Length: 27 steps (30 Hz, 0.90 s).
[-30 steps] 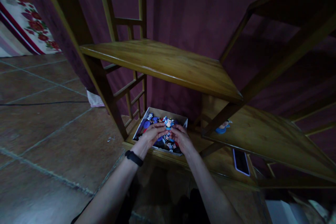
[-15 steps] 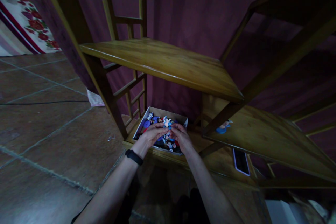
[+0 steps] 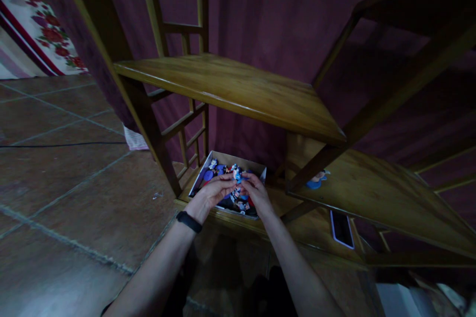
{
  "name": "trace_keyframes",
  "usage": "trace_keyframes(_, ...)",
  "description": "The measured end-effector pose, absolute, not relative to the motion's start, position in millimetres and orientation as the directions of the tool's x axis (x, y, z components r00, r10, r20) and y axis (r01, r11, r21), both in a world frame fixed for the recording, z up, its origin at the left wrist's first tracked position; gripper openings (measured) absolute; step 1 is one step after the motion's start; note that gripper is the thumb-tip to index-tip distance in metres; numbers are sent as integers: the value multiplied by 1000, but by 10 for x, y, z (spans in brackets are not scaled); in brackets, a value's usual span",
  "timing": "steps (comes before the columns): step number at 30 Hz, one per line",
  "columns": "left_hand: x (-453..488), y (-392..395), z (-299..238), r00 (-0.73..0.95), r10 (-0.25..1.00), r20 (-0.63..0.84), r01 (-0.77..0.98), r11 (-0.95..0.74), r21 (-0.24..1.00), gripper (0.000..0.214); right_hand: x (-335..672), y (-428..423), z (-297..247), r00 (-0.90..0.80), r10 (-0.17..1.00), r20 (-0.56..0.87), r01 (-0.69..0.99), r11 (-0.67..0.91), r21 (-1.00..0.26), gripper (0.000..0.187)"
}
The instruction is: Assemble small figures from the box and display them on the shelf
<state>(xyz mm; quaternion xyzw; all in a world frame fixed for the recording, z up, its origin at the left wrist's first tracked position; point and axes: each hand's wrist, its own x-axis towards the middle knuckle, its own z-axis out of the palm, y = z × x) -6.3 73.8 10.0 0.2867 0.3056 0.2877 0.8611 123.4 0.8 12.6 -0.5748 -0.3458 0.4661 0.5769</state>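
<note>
Between the fingertips of both hands is a small blue-and-white figurine (image 3: 237, 175), held upright over a shallow box (image 3: 245, 159). My left hand (image 3: 216, 189) pinches it from the left, and my right hand (image 3: 256, 191) grips it from the right. The box sits on the lowest shelf and holds several small figurines (image 3: 238, 200) in blue, white, black and red, with a purple round piece (image 3: 208, 176) on its left side. My hands cover part of the box's contents. A black band is around my left wrist.
A wooden shelf board (image 3: 230, 89) hangs above the box. To the right, another figurine on a blue base (image 3: 315, 181) stands on a wooden shelf (image 3: 372, 193). A phone (image 3: 341, 229) lies on the lower board. A dark cable (image 3: 63, 144) crosses the tiled floor at left.
The figurine has turned in my fingers, so a different, bluer side of it now shows. My hands have stayed almost in place above the box.
</note>
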Motion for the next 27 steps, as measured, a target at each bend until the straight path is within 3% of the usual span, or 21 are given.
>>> trace_keyframes(10, -71, 742, 84, 600, 717, -355, -323, 623, 713, 34, 1232, 36, 45, 319, 945, -77, 12, -85, -996, 25)
trace_keyframes(18, 16, 712, 70, 531, 812, -241, -296, 445, 845, 38, 1242, 70, -44, 323, 940, -112, -64, -97, -993, 29)
trace_keyframes(27, -3, 686, 94, 522, 801, -292, -281, 485, 828, 29, 1261, 85, -59, 357, 916, -183, -191, -120, -974, 33)
